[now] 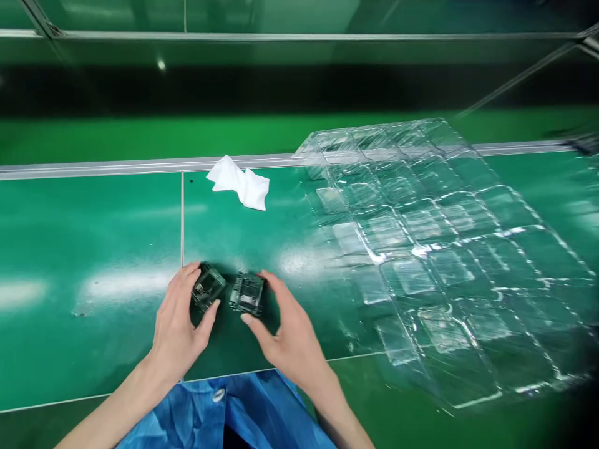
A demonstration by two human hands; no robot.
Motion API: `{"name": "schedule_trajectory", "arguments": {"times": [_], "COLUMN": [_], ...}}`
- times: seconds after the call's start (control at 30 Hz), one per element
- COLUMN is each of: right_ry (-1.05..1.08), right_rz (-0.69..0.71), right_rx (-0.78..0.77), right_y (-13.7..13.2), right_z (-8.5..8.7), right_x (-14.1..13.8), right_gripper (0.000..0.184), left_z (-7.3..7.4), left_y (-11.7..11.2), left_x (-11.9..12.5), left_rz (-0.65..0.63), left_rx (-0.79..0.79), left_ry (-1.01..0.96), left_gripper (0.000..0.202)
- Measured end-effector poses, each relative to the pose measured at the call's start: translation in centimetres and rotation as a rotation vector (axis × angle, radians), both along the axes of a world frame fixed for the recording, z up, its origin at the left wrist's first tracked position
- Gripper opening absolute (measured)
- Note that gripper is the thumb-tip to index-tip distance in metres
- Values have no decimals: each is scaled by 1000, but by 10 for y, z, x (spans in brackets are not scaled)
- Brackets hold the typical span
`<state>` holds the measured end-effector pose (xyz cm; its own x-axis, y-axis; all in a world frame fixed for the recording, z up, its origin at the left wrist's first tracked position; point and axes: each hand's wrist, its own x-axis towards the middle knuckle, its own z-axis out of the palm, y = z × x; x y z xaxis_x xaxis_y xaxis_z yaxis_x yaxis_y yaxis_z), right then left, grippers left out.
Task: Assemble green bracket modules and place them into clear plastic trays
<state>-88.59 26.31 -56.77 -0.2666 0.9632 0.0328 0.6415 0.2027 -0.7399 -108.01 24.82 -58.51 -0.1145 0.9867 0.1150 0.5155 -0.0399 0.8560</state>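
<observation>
My left hand (180, 312) grips a small dark electronic module (208, 287) between thumb and fingers, and the module is tilted. My right hand (287, 324) has its thumb and fingers closed on the edges of a second dark electronic module (247, 292). This one shows a squarish face with fine parts on it. The two modules are side by side with a small gap between them, at the front of the green table. Whether either one rests on the table I cannot tell.
A clear plastic tray (440, 234) with many compartments lies at the right, reaching past the table's front edge. A crumpled white cloth or tissue (239, 182) is near the back rail (140, 167). A pale seam (182, 218) crosses the green tabletop (93, 237).
</observation>
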Motion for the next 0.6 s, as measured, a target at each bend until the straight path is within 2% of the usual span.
{"name": "schedule_trajectory", "arguments": {"times": [0.13, 0.27, 0.4, 0.53, 0.6], "right_ry": [-80, -181, -302, -444, -419], "right_rz": [58, 111, 231, 274, 261], "right_rx": [141, 445, 585, 593, 586], "right_y": [-8, -4, 5, 14, 17], "right_z": [-16, -13, -7, -7, -10], "right_x": [-15, -24, -37, -48, -46], "right_gripper": [66, 70, 66, 52, 48], "left_z": [-9, -7, -10, -16, -18], "left_y": [-16, -36, -45, -45, -45], "left_x": [6, -13, -35, -52, -59], "left_rz": [-160, -231, -128, -24, 27], "left_rx": [-144, -162, -20, 130, 158], "left_ry": [39, -23, -62, -66, -89], "left_gripper": [76, 79, 74, 72, 71]}}
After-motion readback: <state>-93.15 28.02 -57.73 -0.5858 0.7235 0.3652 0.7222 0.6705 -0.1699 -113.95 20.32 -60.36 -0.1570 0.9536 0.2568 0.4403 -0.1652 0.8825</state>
